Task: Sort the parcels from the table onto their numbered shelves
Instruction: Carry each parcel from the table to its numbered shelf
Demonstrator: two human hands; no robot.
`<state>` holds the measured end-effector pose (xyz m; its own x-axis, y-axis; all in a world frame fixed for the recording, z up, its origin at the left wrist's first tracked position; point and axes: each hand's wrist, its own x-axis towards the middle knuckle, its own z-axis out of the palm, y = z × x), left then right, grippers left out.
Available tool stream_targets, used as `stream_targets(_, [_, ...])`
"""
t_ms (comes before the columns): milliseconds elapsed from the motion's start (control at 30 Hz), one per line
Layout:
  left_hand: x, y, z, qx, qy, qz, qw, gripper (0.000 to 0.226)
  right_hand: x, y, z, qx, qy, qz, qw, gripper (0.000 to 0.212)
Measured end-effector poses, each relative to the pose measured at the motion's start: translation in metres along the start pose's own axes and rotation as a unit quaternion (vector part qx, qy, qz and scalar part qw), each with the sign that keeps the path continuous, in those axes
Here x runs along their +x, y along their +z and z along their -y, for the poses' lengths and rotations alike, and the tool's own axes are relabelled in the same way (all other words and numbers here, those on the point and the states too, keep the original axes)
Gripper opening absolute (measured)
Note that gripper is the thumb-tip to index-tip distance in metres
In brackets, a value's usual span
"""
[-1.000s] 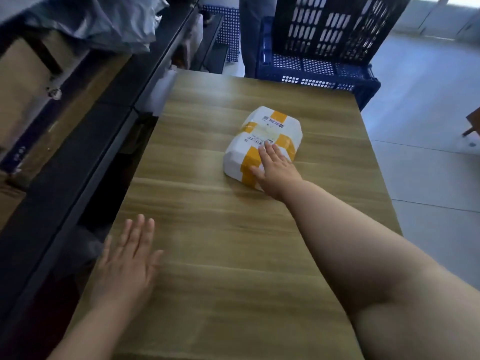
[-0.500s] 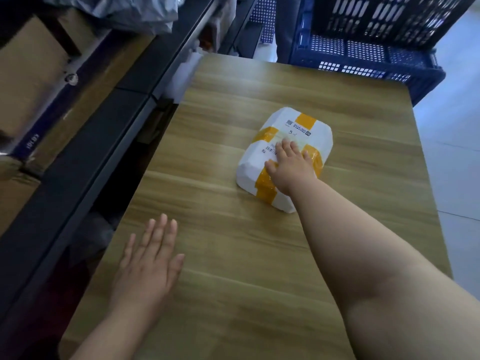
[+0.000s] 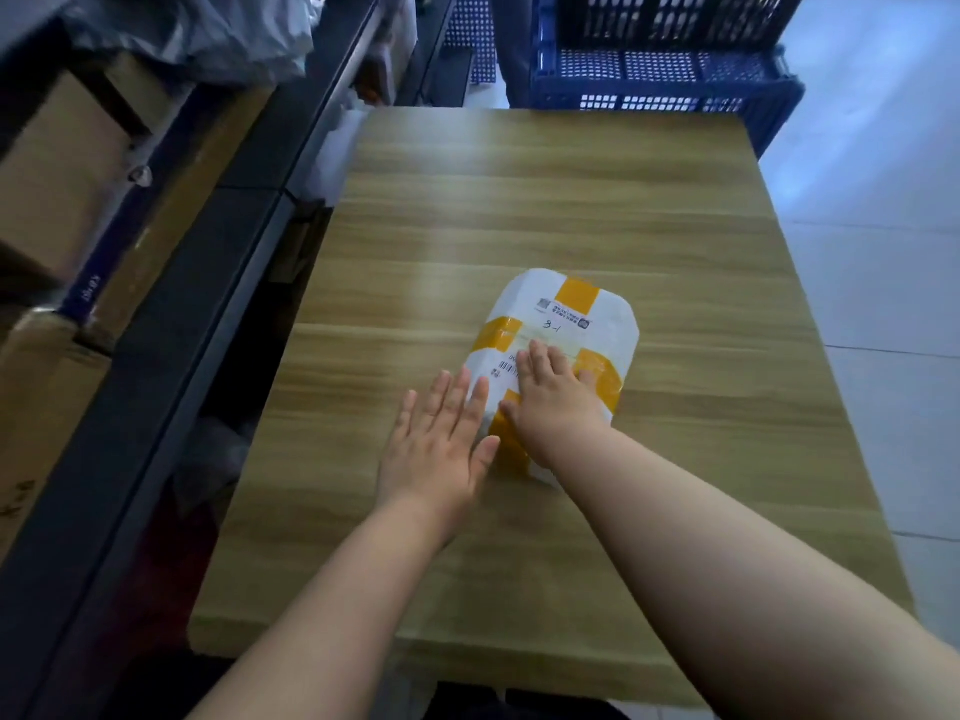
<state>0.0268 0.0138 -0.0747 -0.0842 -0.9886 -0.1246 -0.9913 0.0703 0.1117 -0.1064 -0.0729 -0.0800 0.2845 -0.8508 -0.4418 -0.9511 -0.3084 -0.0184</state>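
Note:
A white parcel (image 3: 587, 319) wrapped with yellow tape lies on the wooden table (image 3: 545, 210), right of centre. "3-1" is handwritten on its label. My right hand (image 3: 553, 402) lies flat on the parcel's near half, fingers straight and pressing down. My left hand (image 3: 441, 439) is flat with fingers together, its fingertips touching the parcel's near left edge. The near end of the parcel is hidden under both hands.
A dark metal shelf unit (image 3: 171, 283) runs along the table's left side, holding cardboard boxes (image 3: 57, 163) and grey plastic bags (image 3: 208, 39). Blue plastic crates (image 3: 654, 70) stand beyond the table's far edge. Tiled floor (image 3: 878, 200) lies to the right.
The parcel has slid toward me under my right hand. My left hand has moved from the table's near left over to the parcel's left edge.

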Motion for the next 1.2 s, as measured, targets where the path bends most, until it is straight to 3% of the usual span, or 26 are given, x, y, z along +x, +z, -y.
stream_targets(100, [-0.013,0.014,-0.012,-0.039,-0.031,0.115,0.992,0.057,-0.029,0.008,0.010,-0.034,0.035,0.020,0.999,0.066])
stream_targets(167, [-0.022,0.019,-0.019,-0.058,-0.041,0.149,0.986,0.054,-0.045,0.012,0.010,-0.039,0.058,0.033,0.997,0.066])
stream_targets(367, [-0.009,0.016,-0.034,-0.043,-0.069,0.164,0.983,0.055,-0.087,0.022,0.001,-0.011,0.075,0.064,0.995,0.065])
stream_targets(533, [0.029,0.013,-0.030,-0.002,-0.092,0.182,0.979,0.057,-0.111,0.026,0.008,0.038,0.025,0.038,0.998,0.061])
stream_targets(833, [0.062,0.012,-0.024,0.033,-0.058,0.150,0.986,0.054,-0.117,0.037,0.020,0.042,-0.078,-0.010,0.996,0.054])
stream_targets(1000, [-0.016,0.022,-0.008,-0.095,-0.109,0.051,0.988,0.061,-0.119,0.042,-0.012,0.119,-0.107,-0.071,0.985,0.057])
stream_targets(1067, [-0.053,0.034,-0.005,-0.220,-0.180,0.032,0.958,0.067,-0.116,0.044,-0.028,0.151,-0.067,-0.093,0.982,0.061])
stream_targets(1133, [-0.078,0.046,-0.009,-0.361,-0.270,0.056,0.891,0.074,-0.110,0.049,-0.042,0.178,-0.013,-0.074,0.981,0.070])
stream_targets(1200, [-0.090,0.058,-0.016,-0.446,-0.306,0.116,0.833,0.077,-0.104,0.057,-0.050,0.230,0.034,-0.045,0.971,0.079])
